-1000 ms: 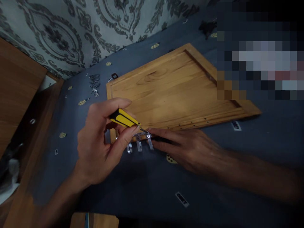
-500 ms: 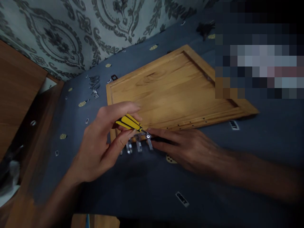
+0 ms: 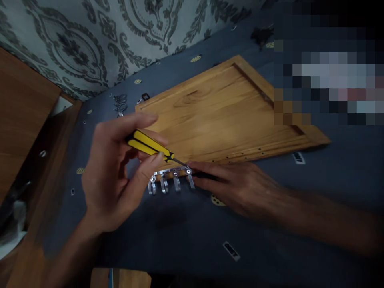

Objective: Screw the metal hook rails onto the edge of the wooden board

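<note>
A yellow and black screwdriver (image 3: 147, 145) is pinched between the thumb and fingers of my left hand (image 3: 111, 176). Its thin shaft slants down to the right, the tip by the screw on the rightmost hook. That hook belongs to a silvery metal hook rail (image 3: 176, 181), which lies along the near edge of a framed wooden board (image 3: 207, 116). From the right, my right hand (image 3: 240, 186) grips the rail's end and board edge with its fingertips; its thumb is hidden. A row of small dark holes runs along the board's near edge, right of the rail.
Several metal hooks (image 3: 120, 104) lie on the blue patterned cloth (image 3: 180, 244) left of the board. Near the board's far left corner is a small dark square piece (image 3: 145, 97). A patterned wall or curtain (image 3: 132, 36) rises behind, and wooden furniture (image 3: 27, 120) stands left.
My left hand has moved back left with the screwdriver, so its shaft shows more and the handle lies lower in tilt. The right hand stays at the rail's end.
</note>
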Available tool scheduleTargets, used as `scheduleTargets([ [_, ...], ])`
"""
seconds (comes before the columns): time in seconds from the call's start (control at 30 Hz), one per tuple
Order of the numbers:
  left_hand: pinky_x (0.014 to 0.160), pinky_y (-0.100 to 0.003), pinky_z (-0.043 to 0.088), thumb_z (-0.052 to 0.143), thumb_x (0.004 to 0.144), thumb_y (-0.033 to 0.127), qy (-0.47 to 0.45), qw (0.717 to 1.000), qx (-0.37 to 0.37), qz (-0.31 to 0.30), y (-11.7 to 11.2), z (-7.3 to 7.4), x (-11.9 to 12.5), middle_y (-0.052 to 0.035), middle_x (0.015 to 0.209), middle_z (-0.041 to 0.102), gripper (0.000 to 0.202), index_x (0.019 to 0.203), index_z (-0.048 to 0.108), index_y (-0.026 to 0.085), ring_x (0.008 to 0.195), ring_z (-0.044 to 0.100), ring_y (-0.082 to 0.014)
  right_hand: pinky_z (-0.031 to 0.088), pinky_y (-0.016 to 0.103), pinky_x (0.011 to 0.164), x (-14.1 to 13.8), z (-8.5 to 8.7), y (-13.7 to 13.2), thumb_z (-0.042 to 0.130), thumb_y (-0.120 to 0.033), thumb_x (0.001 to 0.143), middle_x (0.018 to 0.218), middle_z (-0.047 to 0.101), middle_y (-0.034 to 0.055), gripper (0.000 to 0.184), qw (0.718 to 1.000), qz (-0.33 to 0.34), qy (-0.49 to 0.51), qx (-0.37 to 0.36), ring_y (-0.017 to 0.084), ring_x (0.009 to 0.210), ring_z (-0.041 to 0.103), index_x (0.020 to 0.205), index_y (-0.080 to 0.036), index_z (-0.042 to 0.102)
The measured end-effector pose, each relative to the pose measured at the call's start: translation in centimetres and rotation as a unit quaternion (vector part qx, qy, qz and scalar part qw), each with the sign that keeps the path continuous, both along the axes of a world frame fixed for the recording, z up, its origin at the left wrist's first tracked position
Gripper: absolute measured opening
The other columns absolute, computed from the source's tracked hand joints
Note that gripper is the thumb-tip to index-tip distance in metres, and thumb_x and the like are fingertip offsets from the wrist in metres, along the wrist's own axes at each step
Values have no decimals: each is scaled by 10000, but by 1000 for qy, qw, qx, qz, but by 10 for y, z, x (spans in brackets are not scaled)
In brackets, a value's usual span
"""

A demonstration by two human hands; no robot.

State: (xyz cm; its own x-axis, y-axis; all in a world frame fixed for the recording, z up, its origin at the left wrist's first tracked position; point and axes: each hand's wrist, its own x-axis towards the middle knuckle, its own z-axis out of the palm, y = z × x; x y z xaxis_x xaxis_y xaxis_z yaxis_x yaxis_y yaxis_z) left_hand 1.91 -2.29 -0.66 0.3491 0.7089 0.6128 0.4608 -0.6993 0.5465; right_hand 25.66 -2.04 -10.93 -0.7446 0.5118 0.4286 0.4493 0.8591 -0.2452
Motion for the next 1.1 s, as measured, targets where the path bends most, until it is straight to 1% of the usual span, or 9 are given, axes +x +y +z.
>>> scheduleTargets([
  [0.17,616,-256,631,651,936,36,81,997,12,-13,4,0,0,-44,1065,663,554,1416,591,307,861,718,-162,609,300,613,-1,-4,0,492,35,780,1396,681,132,566,1000,3,17,11,217,857,775,1254,-194,699],
  [0.4,598,-298,627,651,932,46,72,997,0,-9,4,-2,1,-43,1082,690,549,1400,584,326,844,723,-186,585,290,572,-1,-2,0,489,43,782,1378,691,136,554,1000,2,18,18,220,845,774,1239,-183,703],
  [0.5,577,-308,615,644,937,47,84,996,1,-9,3,-2,0,-41,1070,692,544,1397,585,330,808,714,-181,584,293,588,-1,-5,0,479,48,767,1381,689,134,567,999,0,36,25,218,854,771,1238,-180,697],
  [0.57,601,-318,620,646,938,49,94,996,4,-8,3,-2,-1,-42,1085,693,548,1405,581,328,831,716,-183,595,303,633,-1,-10,-1,483,43,761,1391,684,125,590,999,-6,46,29,210,858,766,1264,-192,684],
  [0.67,672,-332,632,717,914,100,94,995,15,-12,5,-5,-2,-35,1136,692,559,1411,577,313,953,717,-203,602,313,675,0,-18,-1,500,22,788,1415,667,122,584,998,-7,46,29,205,878,760,1300,-205,664],
  [0.77,689,-364,618,798,881,190,77,996,52,-5,5,-10,1,-8,1100,699,533,1363,614,321,901,689,-203,606,323,696,0,-21,-1,502,11,797,1427,659,128,582,999,-4,45,28,209,887,758,1314,-205,660],
  [0.87,721,-385,602,780,892,151,73,994,75,28,3,-12,6,14,1044,714,486,1318,640,339,865,671,-198,608,330,715,-1,-19,-1,508,-1,793,1428,662,113,601,1000,-15,23,7,213,888,756,1325,-233,665],
  [0.97,771,-369,619,757,897,93,68,995,61,31,0,-11,8,20,1088,722,506,1328,643,332,898,695,-183,603,328,713,-1,-15,-1,506,-3,790,1447,649,113,623,1000,-11,0,-8,208,877,752,1348,-237,654],
  [1.1,826,-365,652,735,911,88,43,998,16,33,-1,-9,6,-2,1157,704,550,1381,614,346,956,724,-196,599,331,691,0,-13,-1,503,22,786,1445,645,133,610,1000,1,13,11,204,852,750,1337,-195,650],
])
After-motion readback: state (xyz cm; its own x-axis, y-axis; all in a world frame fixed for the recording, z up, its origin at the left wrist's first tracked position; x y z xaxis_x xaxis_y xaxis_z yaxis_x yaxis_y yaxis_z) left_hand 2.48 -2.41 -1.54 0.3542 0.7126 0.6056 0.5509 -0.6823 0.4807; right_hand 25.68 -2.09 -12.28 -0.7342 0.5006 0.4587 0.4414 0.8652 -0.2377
